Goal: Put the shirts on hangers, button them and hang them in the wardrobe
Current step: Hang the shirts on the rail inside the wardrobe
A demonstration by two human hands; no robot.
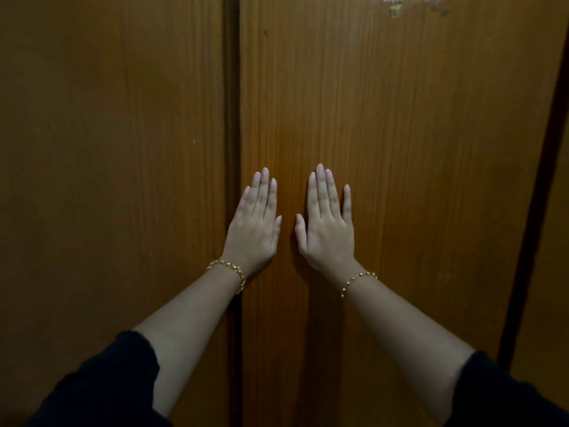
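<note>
Both hands are laid flat on one wooden wardrobe door (400,118), which is shut. The left hand (254,223) and the right hand (328,223) are side by side. Their fingers (261,192) are straight, close together and pointing to 12 o'clock, and they grip nothing. The thumbs are turned toward each other with a small gap between them.

The relation that matters is the seam (231,103), the dark narrow gap between this door and the neighbouring door (107,118). It runs straight from 12 to 6 o'clock and lies at 9 o'clock from the left hand, just beside its little finger. The left hand is therefore the nearer one, and the right hand is farther, at 3 o'clock from it. No handle is visible, so I judge that the door edge at the seam is where opening must begin.

The wood is brown and smooth, with a slight shine and fine vertical grain. A pale floral sticker (415,3) is at 12 o'clock, and a second dark gap (535,195) is at 3 o'clock. Each wrist has a gold chain bracelet (229,272), and the sleeves (101,389) are dark.

The shirts and hangers are not in view.
</note>
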